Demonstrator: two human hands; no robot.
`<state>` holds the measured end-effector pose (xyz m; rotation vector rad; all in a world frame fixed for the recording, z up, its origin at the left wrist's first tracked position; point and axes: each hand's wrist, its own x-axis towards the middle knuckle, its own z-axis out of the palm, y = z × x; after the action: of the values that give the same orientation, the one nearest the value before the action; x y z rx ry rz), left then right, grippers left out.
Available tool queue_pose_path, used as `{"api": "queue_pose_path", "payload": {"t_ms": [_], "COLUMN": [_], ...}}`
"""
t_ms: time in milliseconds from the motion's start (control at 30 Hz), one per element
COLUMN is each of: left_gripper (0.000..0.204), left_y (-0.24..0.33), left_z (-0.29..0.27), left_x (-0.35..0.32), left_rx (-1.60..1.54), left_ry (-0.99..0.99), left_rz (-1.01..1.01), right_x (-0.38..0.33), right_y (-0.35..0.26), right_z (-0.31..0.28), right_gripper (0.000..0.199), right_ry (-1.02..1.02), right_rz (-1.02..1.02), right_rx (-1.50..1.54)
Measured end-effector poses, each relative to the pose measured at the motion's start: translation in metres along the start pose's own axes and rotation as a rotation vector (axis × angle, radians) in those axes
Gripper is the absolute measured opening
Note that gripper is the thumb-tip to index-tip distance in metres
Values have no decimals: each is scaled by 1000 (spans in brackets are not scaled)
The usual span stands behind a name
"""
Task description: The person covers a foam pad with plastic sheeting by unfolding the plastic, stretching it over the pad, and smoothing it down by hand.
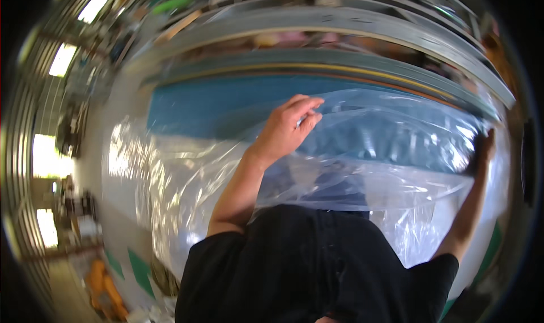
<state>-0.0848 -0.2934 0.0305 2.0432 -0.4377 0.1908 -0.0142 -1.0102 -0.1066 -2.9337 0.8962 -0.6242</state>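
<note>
Clear plastic film (391, 116) lies in wrinkled folds over a long blue panel or sheet (198, 107) in front of me. My left hand (289, 124) is over the middle of the blue surface, at the film's edge. Its fingers are bent, with a gap between thumb and fingertips; whether it touches the film is unclear. Far to the right, my right hand (486, 146) is at the film's right end, beside a dark patch. Its fingers are blurred and partly hidden. More loose film (187, 175) drapes toward me on the left.
Behind the blue panel run a grey metal beam (340, 20) and a rail with a yellow stripe (340, 68). Blurred clutter shows between them. An orange object (103, 289) stands on the floor at lower left, near green floor patches (140, 271). Bright windows (51, 156) line the left wall.
</note>
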Motion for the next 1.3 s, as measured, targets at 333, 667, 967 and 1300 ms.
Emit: {"api": "queue_pose_path", "payload": {"t_ms": [333,667,967,1300], "left_gripper": [26,27,13,15], "left_y": [-155,-230,-191,-189], "left_z": [-249,-302,-398,-317], "left_x": [-215,-227,-188,-84], "left_rx": [1012,897,-212,507], "left_ry": [458,340,707,251], "left_rz": [-827,-650,-214,-542], "right_x": [11,4,-2,-16], "right_y": [-31,-18,-33,105], "right_z": [-2,-5,6,-63], "right_gripper": [35,39,44,39], "right_ry": [-13,21,-74,-33], "right_rz": [-97,-43,-15,196], "right_rx": [-130,35,-172,-58]}}
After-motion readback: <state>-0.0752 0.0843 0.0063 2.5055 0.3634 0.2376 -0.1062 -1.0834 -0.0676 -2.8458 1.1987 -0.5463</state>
